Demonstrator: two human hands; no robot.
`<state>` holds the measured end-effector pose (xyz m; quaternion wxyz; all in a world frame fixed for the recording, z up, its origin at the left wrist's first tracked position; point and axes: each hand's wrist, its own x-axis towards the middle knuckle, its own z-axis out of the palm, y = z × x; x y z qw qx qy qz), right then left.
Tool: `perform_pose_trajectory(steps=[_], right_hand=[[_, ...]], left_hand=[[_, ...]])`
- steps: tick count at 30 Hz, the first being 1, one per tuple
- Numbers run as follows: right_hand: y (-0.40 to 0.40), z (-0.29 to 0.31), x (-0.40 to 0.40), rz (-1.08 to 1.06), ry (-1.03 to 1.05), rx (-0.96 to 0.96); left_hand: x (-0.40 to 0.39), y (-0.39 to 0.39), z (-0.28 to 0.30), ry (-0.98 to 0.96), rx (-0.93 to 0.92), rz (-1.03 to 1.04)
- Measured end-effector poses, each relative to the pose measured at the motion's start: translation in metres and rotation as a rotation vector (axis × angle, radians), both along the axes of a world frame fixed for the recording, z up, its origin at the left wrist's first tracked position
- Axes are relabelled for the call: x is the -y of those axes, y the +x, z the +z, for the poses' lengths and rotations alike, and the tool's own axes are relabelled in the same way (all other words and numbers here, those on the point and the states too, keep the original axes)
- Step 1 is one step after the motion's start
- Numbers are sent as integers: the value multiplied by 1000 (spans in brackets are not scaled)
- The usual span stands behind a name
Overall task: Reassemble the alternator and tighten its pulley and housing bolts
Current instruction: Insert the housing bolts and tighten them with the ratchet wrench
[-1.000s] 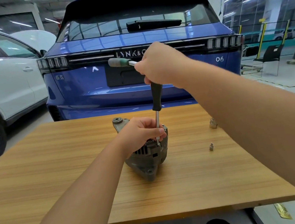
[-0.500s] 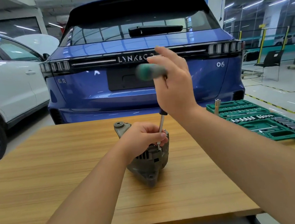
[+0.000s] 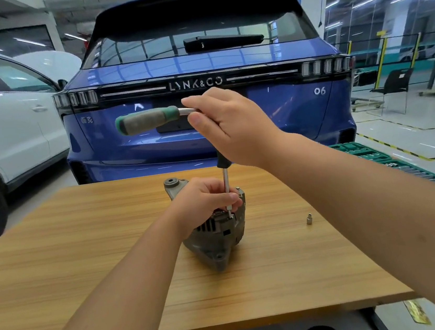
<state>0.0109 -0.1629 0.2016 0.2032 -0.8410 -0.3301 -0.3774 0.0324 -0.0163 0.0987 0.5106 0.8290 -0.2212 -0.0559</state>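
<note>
The alternator (image 3: 215,233) sits mid-table (image 3: 59,266), straight ahead and below both hands. The left hand (image 3: 204,202) is nearer — it grips the housing top and steadies the wrench's (image 3: 148,120) upright shaft, whose tip meets what looks like a housing bolt, partly hidden by fingers. The right hand (image 3: 229,127) pinches the wrench head above, the green handle pointing left, level. Compared with half a second ago, the handle has swung further out to the left and the small socket (image 3: 309,218) shows again on the table.
</note>
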Motion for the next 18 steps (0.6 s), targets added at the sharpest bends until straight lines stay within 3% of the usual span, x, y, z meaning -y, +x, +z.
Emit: perform_pose_trajectory(steps=[10,13,18], right_hand=[[-5,31,1,-113,-160,-75],[-8,47,-5,-219,-108,-335],[-13,55,-6,39,567,-1048]], left_hand=[[1,-2,2,19,3,15],[2,-3,1,21,7,13],[1,-4,1,35,11,17]])
